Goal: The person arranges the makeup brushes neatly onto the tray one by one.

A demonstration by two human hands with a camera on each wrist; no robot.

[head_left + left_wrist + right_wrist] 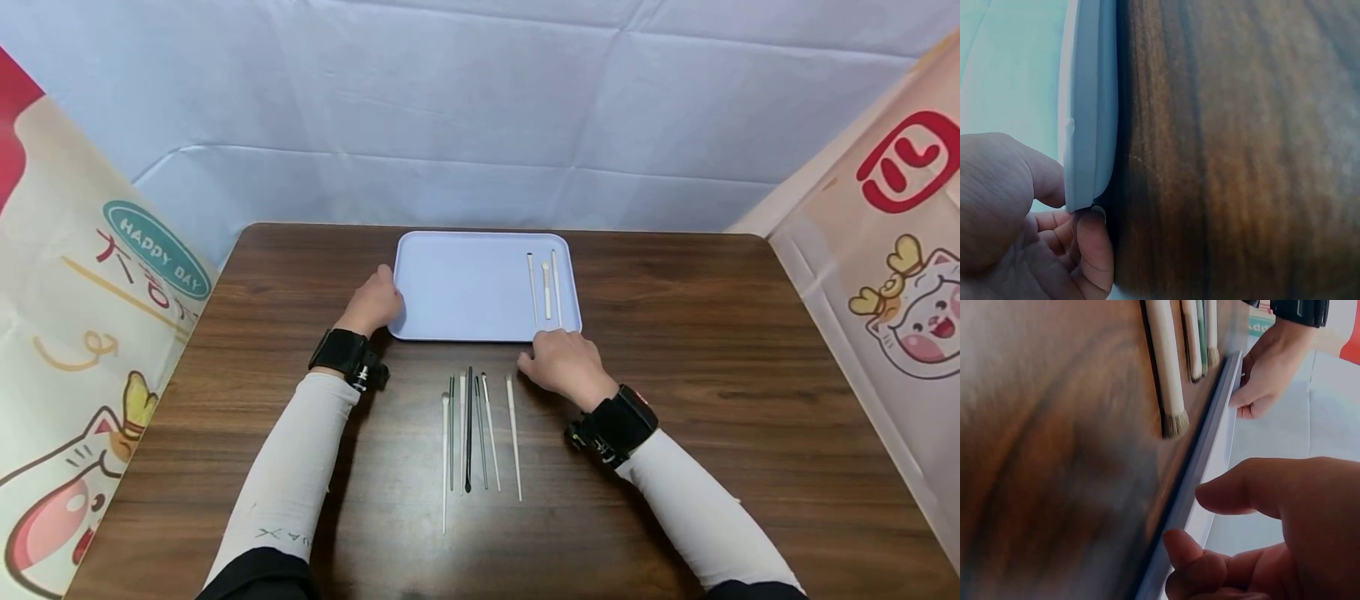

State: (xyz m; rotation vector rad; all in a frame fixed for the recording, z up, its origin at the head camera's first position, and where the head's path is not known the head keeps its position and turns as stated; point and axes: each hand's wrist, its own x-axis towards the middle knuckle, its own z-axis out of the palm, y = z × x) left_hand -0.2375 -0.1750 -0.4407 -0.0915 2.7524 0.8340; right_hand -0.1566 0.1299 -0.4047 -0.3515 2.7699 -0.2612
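My left hand [373,302] grips the left side of the pale tray [480,287]; in the left wrist view, the thumb lies at its rim [1088,125] and the fingers curl below. At the tray's front edge, toward the right, is my right hand [564,367]. The right wrist view shows this hand [1272,531] with thumb and index finger apart beside the rim, nothing held between them. Three thin brushes, one of them short [547,292], lie in the tray's right part, just beyond the right hand.
Several pale and dark brushes [468,433] lie roughly parallel on the brown wooden table [697,333], in front of the tray and between the forearms. A pale blue cloth [450,100] hangs behind the table, with printed sheets at left [67,333] and right [885,250].
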